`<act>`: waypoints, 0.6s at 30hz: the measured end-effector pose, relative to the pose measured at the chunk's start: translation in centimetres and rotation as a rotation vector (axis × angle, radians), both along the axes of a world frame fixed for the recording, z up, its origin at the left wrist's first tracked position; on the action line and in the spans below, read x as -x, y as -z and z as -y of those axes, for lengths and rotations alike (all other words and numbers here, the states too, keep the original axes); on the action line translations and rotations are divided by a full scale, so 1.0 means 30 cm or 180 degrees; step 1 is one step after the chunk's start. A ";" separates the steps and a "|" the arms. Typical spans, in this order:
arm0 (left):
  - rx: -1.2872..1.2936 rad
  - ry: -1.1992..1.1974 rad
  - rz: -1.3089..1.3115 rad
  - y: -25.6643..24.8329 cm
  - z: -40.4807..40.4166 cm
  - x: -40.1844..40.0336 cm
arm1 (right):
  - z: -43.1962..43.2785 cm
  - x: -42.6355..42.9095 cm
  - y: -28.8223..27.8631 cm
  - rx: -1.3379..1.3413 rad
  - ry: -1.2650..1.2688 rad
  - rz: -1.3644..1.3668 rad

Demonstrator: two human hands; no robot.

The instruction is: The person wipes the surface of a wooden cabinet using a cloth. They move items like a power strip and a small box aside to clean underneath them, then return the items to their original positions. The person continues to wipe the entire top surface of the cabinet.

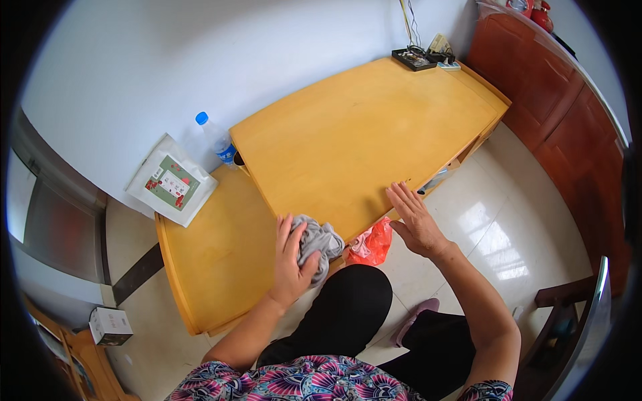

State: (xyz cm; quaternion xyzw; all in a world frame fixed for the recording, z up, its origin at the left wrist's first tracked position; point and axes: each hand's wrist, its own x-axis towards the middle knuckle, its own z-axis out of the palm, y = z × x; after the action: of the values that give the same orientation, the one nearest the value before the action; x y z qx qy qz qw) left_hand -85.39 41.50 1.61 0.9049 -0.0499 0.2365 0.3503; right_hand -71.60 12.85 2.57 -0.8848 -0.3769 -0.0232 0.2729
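Observation:
My left hand point(292, 265) grips a crumpled grey cloth point(321, 245) at the near corner of the raised yellow wooden tabletop point(361, 135). Its fingers lie along the cloth's left side, and the thumb presses across the front. My right hand point(417, 225) is held flat by the table's front edge, fingers stretched, with nothing in it. Whether its fingertips touch the wood, I cannot tell. Between the hands, below the edge, a red plastic bag point(376, 245) shows with something pink in it.
On the lower yellow shelf point(220, 250) stand a white pouch point(173, 183) and a blue-capped plastic bottle point(216, 138). A black tray point(414, 59) and a power strip point(449, 65) sit at the far end. Right are a reddish wooden panel point(546, 90) and a glass-edged table point(592, 321). A box point(110, 326) rests lower left.

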 end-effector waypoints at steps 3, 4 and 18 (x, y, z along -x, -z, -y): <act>-0.0393 -0.0148 -0.0139 0.015 -0.099 -0.176 | 0.016 0.043 -0.022 0.0184 0.0237 0.0042; -0.0476 -0.0187 -0.0078 0.039 -0.162 -0.267 | 0.023 0.067 -0.047 0.0328 0.0283 0.0020; -0.0992 0.1078 -0.0150 -0.032 0.013 -0.251 | 0.144 0.372 -0.281 0.0189 0.0708 -0.1106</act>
State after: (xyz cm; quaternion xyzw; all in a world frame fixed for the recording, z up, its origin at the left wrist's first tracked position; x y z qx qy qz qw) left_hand -77.86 41.12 2.57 0.9321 -0.2288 0.1425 0.2420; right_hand -82.75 8.52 10.99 -0.9193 -0.2246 0.1109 0.3035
